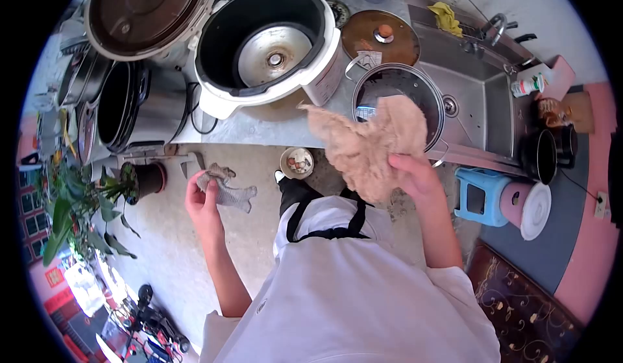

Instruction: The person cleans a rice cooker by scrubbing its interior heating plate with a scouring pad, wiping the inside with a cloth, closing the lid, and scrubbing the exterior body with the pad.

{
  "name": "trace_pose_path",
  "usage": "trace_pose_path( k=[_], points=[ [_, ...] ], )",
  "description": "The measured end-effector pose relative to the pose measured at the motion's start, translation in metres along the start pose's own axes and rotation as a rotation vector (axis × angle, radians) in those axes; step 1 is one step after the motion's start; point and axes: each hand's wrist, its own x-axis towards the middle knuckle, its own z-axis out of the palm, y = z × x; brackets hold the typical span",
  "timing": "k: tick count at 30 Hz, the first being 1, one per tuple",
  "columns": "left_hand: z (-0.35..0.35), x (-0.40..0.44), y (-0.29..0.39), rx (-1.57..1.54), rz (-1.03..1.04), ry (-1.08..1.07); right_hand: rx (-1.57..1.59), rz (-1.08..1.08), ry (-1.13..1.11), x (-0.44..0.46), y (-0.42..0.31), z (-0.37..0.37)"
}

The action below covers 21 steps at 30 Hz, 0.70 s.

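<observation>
My left hand (203, 201) pinches a small grey cloth (235, 195) over the floor, its loose end hanging to the right. In my right hand (416, 175) is a larger, crumpled, pinkish-tan cloth (366, 145), spread out in front of the counter edge. Part of that cloth covers the near side of a steel pot (436, 97), which stands open at the edge of the sink. Left of it, a large white electric cooker (217, 100) sits with its lid (150, 12) raised, showing a dark inner wall and a metal heating plate.
A brown glass lid (363, 35) lies behind the pot. The steel sink (487, 97) with a tap (500, 29) and a yellow cloth (446, 19) is to the right. Below stand a blue stool (480, 197) and a bowl (297, 162). A potted plant (146, 181) is at left.
</observation>
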Motion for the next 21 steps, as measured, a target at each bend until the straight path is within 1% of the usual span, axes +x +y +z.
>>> trace_pose_path(
  k=[1, 2, 3, 5, 8, 10, 11, 13, 15, 16, 17, 19, 20, 21],
  points=[
    [0.009, -0.012, 0.005, -0.064, -0.017, 0.038, 0.146, 0.153, -0.078, 0.02, 0.018, -0.006],
    [0.014, -0.025, 0.006, -0.086, -0.023, 0.063, 0.279, 0.257, -0.118, 0.034, 0.032, -0.002],
    [0.018, -0.036, 0.005, -0.116, -0.017, 0.086, 0.276, 0.301, -0.138, 0.041, 0.04, 0.005],
    [0.025, -0.058, 0.001, -0.123, -0.044, 0.17, 0.602, 0.292, -0.283, 0.047, 0.05, 0.014],
    [0.02, -0.082, -0.004, -0.146, -0.069, 0.256, 0.682, 0.358, -0.365, 0.047, 0.058, 0.012],
    [0.015, -0.094, -0.007, -0.162, -0.083, 0.298, 0.727, 0.425, -0.375, 0.05, 0.068, 0.006],
    [0.012, -0.1, -0.007, -0.148, -0.084, 0.333, 0.773, 0.471, -0.376, 0.053, 0.076, 0.002],
    [0.007, -0.104, -0.012, -0.131, -0.077, 0.371, 0.752, 0.474, -0.405, 0.065, 0.103, -0.005],
    [0.002, -0.107, -0.023, -0.152, -0.148, 0.384, 0.532, 0.382, 0.125, 0.07, 0.14, -0.006],
    [0.006, -0.106, -0.026, -0.162, -0.173, 0.397, 0.547, 0.443, 0.345, 0.071, 0.153, -0.009],
    [0.008, -0.105, -0.03, -0.162, -0.184, 0.381, 0.55, 0.434, 0.362, 0.069, 0.162, -0.015],
    [0.013, -0.097, -0.038, -0.148, -0.22, 0.311, 0.62, 0.375, 0.318, 0.071, 0.159, -0.014],
    [0.017, -0.09, -0.044, -0.159, -0.223, 0.294, 0.715, 0.316, 0.298, 0.073, 0.156, -0.014],
    [0.021, -0.082, -0.049, -0.182, -0.25, 0.273, 0.709, 0.298, 0.31, 0.075, 0.156, -0.014]
  ],
)
